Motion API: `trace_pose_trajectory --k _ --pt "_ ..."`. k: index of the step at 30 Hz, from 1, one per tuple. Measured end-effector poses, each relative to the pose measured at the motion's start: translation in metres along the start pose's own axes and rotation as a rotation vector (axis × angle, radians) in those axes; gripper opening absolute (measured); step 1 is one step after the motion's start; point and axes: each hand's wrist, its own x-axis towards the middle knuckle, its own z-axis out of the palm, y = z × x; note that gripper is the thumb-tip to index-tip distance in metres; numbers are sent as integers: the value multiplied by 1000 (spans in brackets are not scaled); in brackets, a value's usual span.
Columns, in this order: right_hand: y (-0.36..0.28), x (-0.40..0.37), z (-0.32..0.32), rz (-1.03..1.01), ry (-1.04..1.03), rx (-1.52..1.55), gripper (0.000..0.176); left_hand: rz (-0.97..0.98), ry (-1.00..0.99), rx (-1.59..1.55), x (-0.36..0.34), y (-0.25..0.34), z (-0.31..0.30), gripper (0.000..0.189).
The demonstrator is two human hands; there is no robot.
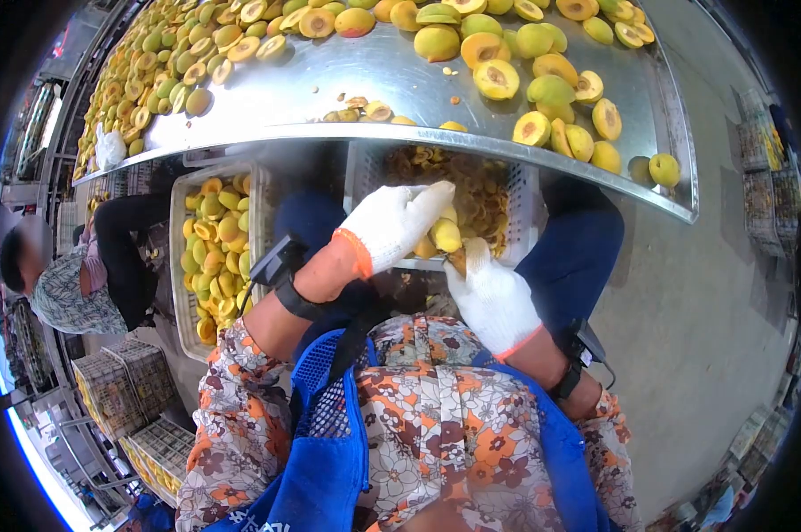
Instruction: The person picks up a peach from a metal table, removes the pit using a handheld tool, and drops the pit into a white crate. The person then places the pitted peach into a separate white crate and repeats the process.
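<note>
My left hand [391, 222], in a white knit glove with an orange cuff, is closed on a yellow peach [445, 234]. Just below the fruit, my right hand [493, 306], gloved the same way, has its fingers pinched together around something small and brownish; I cannot tell what it is. Both hands meet over a white plastic crate [526, 208] between my knees, with brown pits and scraps [498, 191] inside. To my left, another pale crate [180, 293] is filled with halved peaches [214, 248].
A metal table [285, 93] with a raised rim spans the front, heaped with cut peaches [232, 35]; more halves [533, 129] lie at its right. A white crumpled bag [110, 149] sits at its left corner. A seated person [77, 284] and stacked baskets [121, 386] are on the left.
</note>
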Motion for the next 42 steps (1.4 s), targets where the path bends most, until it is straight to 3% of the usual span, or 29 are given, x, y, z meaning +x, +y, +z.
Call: trace_pose_trajectory --k 6,7,9,13,15,18,22,24,26,28,29,30,32,33,35,37,38,39,40,42 --pt "-1 4 0 -27 -63 43 35 -259 -39 -396 -6 12 -1 65" --pt "-1 2 1 -30 -68 44 35 -263 -37 -399 -5 6 -1 65" --pt "0 3 3 -32 -148 144 37 -80 -65 -213 2 -6 -5 65" --pt "-7 6 -6 47 -203 130 39 10 -56 5 5 -10 -6 68" --pt "-6 6 -5 9 -179 44 38 -139 -91 -143 5 -6 -6 60" --pt "-2 4 0 43 -267 72 38 -218 -265 -64 8 -9 -11 65" --pt "-4 10 1 107 -248 145 38 -323 -279 -199 -7 2 -13 68" --pt "-7 16 -3 188 -65 471 37 117 -92 -510 -4 -20 7 68" --pt "-5 18 0 214 -96 516 38 423 235 -341 -12 -20 33 49" --pt "-5 11 12 -131 -41 254 40 448 357 -355 -11 -30 46 41" --pt "-9 10 12 -65 20 450 38 390 280 -325 -10 -29 38 38" --pt "-11 12 8 -68 16 446 38 332 202 -296 -7 -28 25 36" --pt "-16 19 -4 330 -363 904 34 252 17 -549 8 -40 12 37" --pt "-16 23 -12 324 -363 905 34 201 -31 -579 12 -43 6 38" --pt "-14 28 -25 469 -506 1195 29 149 -86 -599 13 -41 5 39" --pt "-14 30 -20 494 -428 1223 28 362 114 -611 9 -28 18 35" --pt "-15 29 -17 523 -361 1248 27 360 109 -610 3 -21 26 35" --pt "-15 28 -14 519 -327 1231 24 431 264 -468 -4 -13 35 33" --pt "-18 27 -14 519 -327 1230 24 499 419 -323 -7 -9 40 32" --pt "-27 22 -16 627 -401 1431 20 508 485 -339 -4 -14 41 26"
